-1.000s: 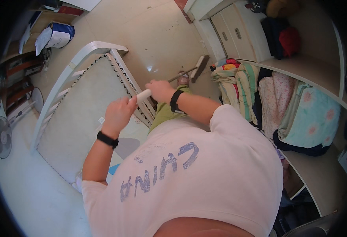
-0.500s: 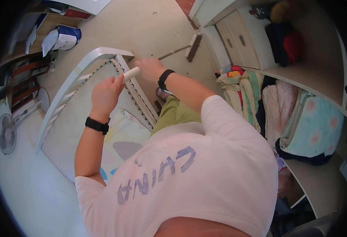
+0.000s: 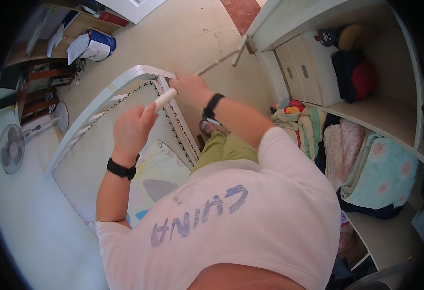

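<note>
A long-handled broom point(image 3: 165, 99) slants away from me, its pale thick grip running between my two hands. My left hand point(image 3: 132, 126) is closed round the near end of the grip. Farther along the handle, my right hand point(image 3: 190, 89) is wrapped round it; some of its fingers are hidden. Beyond the right hand a thin shaft point(image 3: 218, 62) leads to the narrow, pale broom head point(image 3: 239, 50), which is on the tiled floor near the cabinet corner. Below my hands lies a bed point(image 3: 132, 113) with a white frame and a pale mat.
At right stands an open cabinet point(image 3: 349, 113) with drawers point(image 3: 299, 71) and folded quilts point(image 3: 383, 169). Two fans point(image 3: 12, 148) are at far left. A blue-and-white bag point(image 3: 96, 46) stands by the shelves. The bed's curved end rail point(image 3: 120, 79) rises close to my hands.
The broom head has moved farther away along the floor, toward the reddish threshold, and has turned so its dark bristles no longer show. Both hands keep their hold. The whole view has shifted slightly.
</note>
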Available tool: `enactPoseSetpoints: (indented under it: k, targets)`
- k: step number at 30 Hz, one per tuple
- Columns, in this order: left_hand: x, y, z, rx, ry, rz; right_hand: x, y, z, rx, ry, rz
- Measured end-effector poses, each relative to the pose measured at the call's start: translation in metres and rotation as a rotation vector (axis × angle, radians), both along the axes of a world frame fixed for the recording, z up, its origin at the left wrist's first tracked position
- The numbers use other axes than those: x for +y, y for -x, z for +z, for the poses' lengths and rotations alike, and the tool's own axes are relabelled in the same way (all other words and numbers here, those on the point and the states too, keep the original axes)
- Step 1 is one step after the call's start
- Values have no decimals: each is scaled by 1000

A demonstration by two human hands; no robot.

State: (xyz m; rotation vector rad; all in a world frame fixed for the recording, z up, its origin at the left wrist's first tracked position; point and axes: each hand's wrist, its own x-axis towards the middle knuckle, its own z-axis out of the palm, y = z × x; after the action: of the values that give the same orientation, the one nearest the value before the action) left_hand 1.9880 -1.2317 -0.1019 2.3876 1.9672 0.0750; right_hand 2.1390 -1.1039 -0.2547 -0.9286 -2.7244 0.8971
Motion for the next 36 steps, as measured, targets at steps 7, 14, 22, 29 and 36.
enactPoseSetpoints:
  k: [7, 14, 22, 29, 36]
  targets:
    - [-42, 0, 29, -16, 82, -274, -97, -53, 10, -80, 277, 27]
    - [-28, 5, -11, -39, 201, -311, -131, -43, -41, -23, 386, -52]
    - [7, 24, -5, 32, 25, -200, -63, 4, -48, 130, 249, -90]
    - [52, 18, 16, 93, -13, -106, 6, 21, -22, 188, 195, -104]
    - [121, -11, 18, 35, -137, -22, 99, 15, -17, 183, 160, -52]
